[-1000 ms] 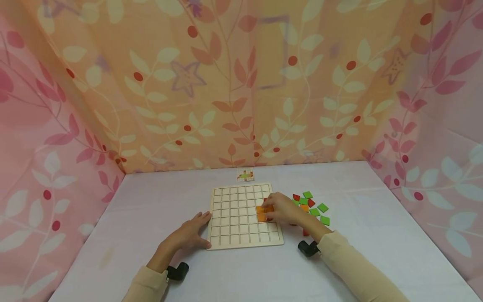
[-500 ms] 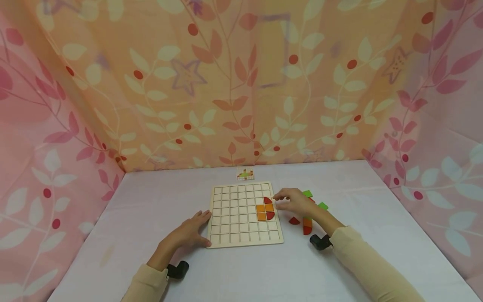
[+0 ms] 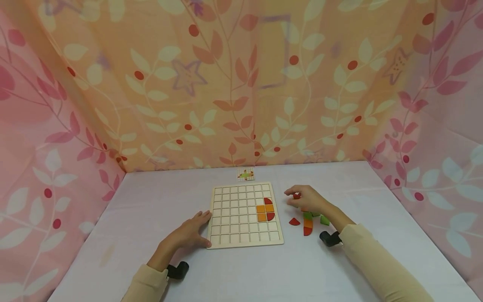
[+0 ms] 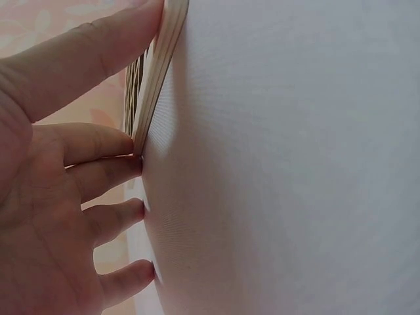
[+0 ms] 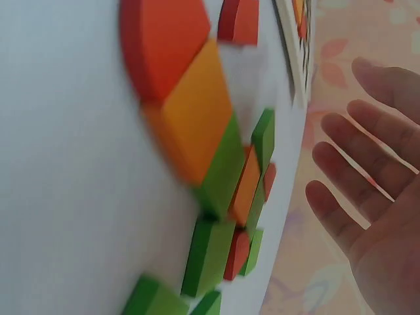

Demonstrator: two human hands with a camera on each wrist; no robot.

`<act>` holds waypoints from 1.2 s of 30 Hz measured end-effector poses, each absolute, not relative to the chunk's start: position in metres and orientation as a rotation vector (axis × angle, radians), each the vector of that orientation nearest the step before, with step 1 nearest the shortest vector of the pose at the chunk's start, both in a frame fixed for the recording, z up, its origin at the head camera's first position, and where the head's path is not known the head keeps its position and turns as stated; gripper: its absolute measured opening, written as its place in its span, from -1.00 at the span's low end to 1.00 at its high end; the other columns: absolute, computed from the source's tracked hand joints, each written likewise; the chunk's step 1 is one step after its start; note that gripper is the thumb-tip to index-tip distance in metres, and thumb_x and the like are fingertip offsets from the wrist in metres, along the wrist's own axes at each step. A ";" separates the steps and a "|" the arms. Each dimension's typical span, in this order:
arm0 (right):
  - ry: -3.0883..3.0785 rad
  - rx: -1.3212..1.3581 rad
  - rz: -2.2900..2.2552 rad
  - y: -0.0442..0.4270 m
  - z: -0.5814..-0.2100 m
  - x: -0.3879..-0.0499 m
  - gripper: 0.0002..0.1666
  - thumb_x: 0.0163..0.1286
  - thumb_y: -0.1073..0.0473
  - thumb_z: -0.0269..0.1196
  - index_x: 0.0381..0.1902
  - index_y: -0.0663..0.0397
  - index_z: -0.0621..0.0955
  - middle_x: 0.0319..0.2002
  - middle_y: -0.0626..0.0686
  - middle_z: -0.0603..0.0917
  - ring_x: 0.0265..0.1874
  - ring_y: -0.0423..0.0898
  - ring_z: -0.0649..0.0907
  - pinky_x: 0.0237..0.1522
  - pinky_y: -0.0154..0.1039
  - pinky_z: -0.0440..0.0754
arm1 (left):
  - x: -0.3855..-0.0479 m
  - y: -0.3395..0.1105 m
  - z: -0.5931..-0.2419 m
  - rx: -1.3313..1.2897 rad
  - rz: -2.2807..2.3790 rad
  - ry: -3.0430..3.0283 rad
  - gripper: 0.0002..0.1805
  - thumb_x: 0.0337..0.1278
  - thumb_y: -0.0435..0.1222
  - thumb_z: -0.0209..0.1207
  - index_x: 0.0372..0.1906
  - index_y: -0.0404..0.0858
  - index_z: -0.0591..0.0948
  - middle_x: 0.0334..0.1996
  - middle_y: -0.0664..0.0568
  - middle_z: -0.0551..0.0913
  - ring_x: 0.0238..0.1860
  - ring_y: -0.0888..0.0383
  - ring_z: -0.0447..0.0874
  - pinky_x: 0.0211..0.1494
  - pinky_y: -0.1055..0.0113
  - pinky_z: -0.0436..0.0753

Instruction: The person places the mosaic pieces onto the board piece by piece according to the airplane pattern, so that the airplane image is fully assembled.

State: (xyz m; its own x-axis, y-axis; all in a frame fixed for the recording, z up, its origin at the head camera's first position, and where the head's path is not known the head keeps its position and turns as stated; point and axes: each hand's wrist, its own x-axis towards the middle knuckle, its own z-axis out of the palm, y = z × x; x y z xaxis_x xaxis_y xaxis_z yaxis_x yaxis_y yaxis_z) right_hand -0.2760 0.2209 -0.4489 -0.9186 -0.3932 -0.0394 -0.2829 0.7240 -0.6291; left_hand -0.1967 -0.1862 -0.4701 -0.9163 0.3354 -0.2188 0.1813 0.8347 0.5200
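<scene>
A pale wooden grid board (image 3: 234, 218) lies on the white tabletop. Toward its right side sit three orange square tiles (image 3: 261, 217) and two red quarter-round tiles (image 3: 270, 216). My left hand (image 3: 190, 231) rests at the board's left edge; in the left wrist view its thumb and index finger touch the wooden side, with the fingers fairly straight. To the right of the board, my right hand (image 3: 307, 199) hovers over a group of loose tiles and hides some of them. The right wrist view shows this hand (image 5: 380, 157) with relaxed fingers and nothing held, above green tiles (image 5: 209, 256) and an orange tile (image 5: 197, 111).
A small card (image 3: 245, 174) with a coloured grid picture lies behind the board. One red quarter-round tile (image 3: 294, 221) lies between the board and the other loose tiles. Patterned cloth (image 3: 241, 84) hangs at the back and both sides of the table.
My right hand has moved right, off the orange tiles on the board, to above the loose tiles, uncovering the board's red and orange tiles. The left hand stays in place.
</scene>
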 end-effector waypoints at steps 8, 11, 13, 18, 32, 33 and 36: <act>2.772 -0.523 -0.955 0.240 -0.452 -0.285 -0.57 0.30 0.17 0.31 0.10 0.23 0.62 0.06 0.23 0.67 0.03 0.15 0.62 0.11 0.06 0.62 | -0.197 -0.185 -0.472 0.365 0.718 2.715 0.08 -0.27 -0.20 0.52 0.47 -0.29 0.24 0.51 -0.13 0.20 0.55 -0.20 -0.01 0.50 -0.24 0.05; 2.762 -0.492 -0.950 0.248 -0.453 -0.288 -0.53 0.30 0.15 0.32 0.12 0.24 0.60 0.08 0.26 0.64 0.01 0.15 0.62 0.05 0.02 0.66 | -0.197 -0.185 -0.471 0.360 0.718 2.715 0.08 -0.28 -0.21 0.52 0.46 -0.30 0.25 0.50 -0.13 0.20 0.55 -0.20 -0.01 0.50 -0.25 0.05; 2.773 -0.466 -0.929 0.252 -0.453 -0.290 -0.53 0.30 0.14 0.32 0.12 0.23 0.60 0.09 0.26 0.64 0.04 0.16 0.61 0.10 0.05 0.63 | -0.197 -0.185 -0.471 0.356 0.716 2.715 0.08 -0.28 -0.21 0.52 0.46 -0.30 0.25 0.50 -0.13 0.21 0.55 -0.21 -0.01 0.50 -0.25 0.05; 2.779 -0.404 -0.891 0.262 -0.455 -0.296 -0.54 0.32 0.15 0.29 0.13 0.23 0.60 0.12 0.27 0.62 0.11 0.20 0.56 0.21 0.15 0.52 | -0.195 -0.184 -0.468 0.343 0.722 2.708 0.08 -0.28 -0.21 0.52 0.46 -0.30 0.25 0.50 -0.13 0.21 0.55 -0.21 -0.01 0.49 -0.26 0.05; 2.798 -0.359 -0.817 0.271 -0.457 -0.302 -0.65 0.29 0.25 0.27 0.03 0.24 0.67 0.04 0.24 0.67 0.02 0.15 0.57 0.19 0.14 0.52 | -0.195 -0.183 -0.466 0.356 0.738 2.701 0.06 -0.26 -0.24 0.51 0.46 -0.32 0.25 0.50 -0.15 0.20 0.55 -0.21 -0.02 0.52 -0.23 0.01; 2.795 -0.356 -0.809 0.271 -0.457 -0.302 -0.65 0.29 0.26 0.27 0.03 0.24 0.66 0.04 0.25 0.66 0.00 0.14 0.57 0.18 0.12 0.54 | -0.195 -0.183 -0.466 0.355 0.738 2.701 0.06 -0.26 -0.24 0.51 0.46 -0.33 0.25 0.50 -0.15 0.20 0.55 -0.21 -0.02 0.52 -0.23 0.01; 2.794 -0.333 -0.789 0.271 -0.457 -0.303 -0.64 0.29 0.27 0.26 0.04 0.23 0.66 0.05 0.25 0.65 -0.05 0.09 0.57 0.15 0.08 0.57 | -0.194 -0.182 -0.465 0.345 0.742 2.696 0.06 -0.26 -0.24 0.51 0.46 -0.32 0.25 0.50 -0.15 0.21 0.55 -0.21 -0.02 0.52 -0.23 0.01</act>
State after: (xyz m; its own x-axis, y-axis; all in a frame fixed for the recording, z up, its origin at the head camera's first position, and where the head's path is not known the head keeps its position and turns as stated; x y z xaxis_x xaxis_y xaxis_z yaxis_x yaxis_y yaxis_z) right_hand -0.3030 0.2714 -0.4568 -0.9503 -0.2741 -0.1475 -0.1565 0.8303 -0.5350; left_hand -0.1938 -0.1820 -0.4651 -0.9187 0.3121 -0.2419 0.1444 0.8356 0.5300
